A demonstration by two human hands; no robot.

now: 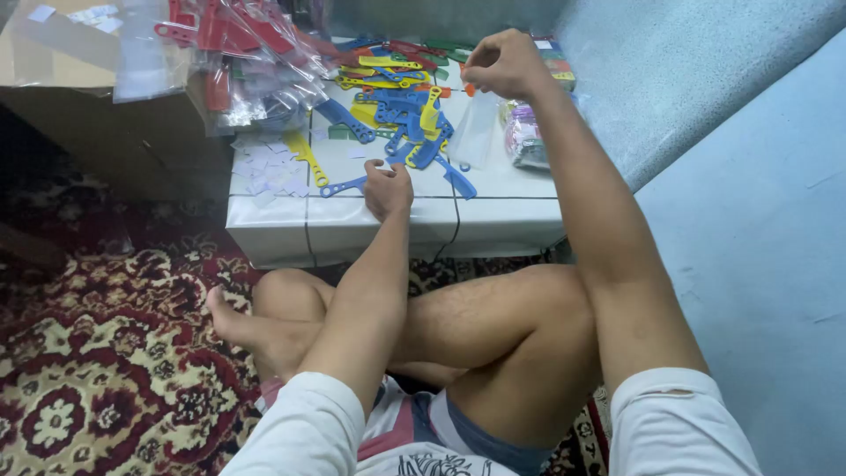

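2 bare hands work over a low white table in the head view. Left hand rests curled at the table's near edge, fingertips pinching a blue plastic comb. Right hand is raised farther back, pinching the top of a clear plastic bag beside the heap of coloured combs. A patterned red carpet lies below.

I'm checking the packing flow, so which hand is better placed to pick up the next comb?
Left, probably. The left hand rests at the blue combs, while the right hand pinches a clear bag.
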